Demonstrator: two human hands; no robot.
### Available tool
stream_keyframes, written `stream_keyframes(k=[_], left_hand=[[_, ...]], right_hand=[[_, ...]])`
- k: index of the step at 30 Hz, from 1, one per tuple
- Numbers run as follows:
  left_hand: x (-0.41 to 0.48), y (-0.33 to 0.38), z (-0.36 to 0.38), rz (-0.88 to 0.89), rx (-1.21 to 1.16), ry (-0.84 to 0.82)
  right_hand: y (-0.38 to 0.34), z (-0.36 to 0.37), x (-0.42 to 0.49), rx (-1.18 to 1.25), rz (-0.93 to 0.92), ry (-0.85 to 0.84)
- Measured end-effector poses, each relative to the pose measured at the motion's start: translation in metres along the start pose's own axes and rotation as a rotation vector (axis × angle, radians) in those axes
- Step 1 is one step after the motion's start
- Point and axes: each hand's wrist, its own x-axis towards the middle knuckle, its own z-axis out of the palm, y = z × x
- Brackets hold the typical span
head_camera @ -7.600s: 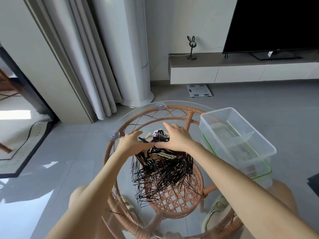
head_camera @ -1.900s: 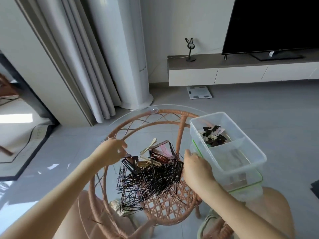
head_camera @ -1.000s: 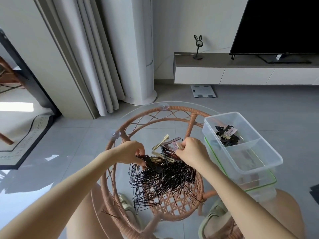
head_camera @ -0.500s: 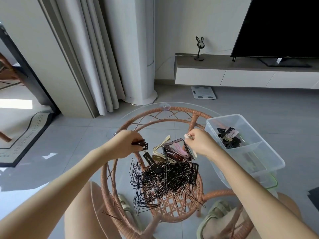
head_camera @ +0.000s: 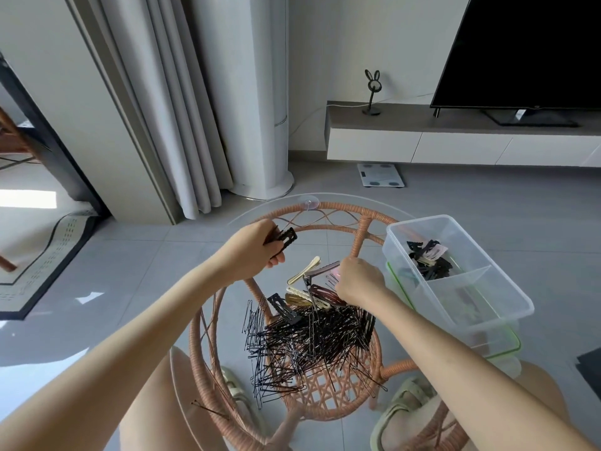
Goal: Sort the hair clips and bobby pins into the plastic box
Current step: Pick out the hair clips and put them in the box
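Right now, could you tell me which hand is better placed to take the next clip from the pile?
Probably the right. The right hand is down at the loose hair clips, next to the plastic box; the left hand is raised and grips a black clip.

The plastic box [head_camera: 507, 315] is set on the right of the table [head_camera: 338, 209]; sorted clips [head_camera: 427, 260] are lodged in its far compartment. Bobby pins [head_camera: 309, 340] are heaped mid-table, hair clips [head_camera: 307, 296] just behind.

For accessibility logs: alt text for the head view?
The left hand holds dark hair clips over a rattan table; the right hand reaches into loose clips beside a bobby pin pile. A plastic box, right, holds sorted clips.
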Motion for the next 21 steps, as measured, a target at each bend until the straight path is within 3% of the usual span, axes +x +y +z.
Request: stream_keyframes(k=[6,13,17,21], left_hand=[[0.007,0.011,0.014,-0.042,-0.164,-0.008],[0.026,0.035,0.022,-0.133,-0.476,-0.01],[0.043,0.075,0.038,-0.126,-0.527,-0.065],[0.078,0.127,0.071,-0.146,-0.523,-0.178]], right_hand=[[0.014,-0.001,0.001,0.142,0.026,0.098],[0.052,-0.058,-0.021,0.735,-0.033,0.145],[0.095,-0.09,-0.016,0.987,0.082,0.163],[0.138,-0.106,0.001,0.945,0.293,0.231]])
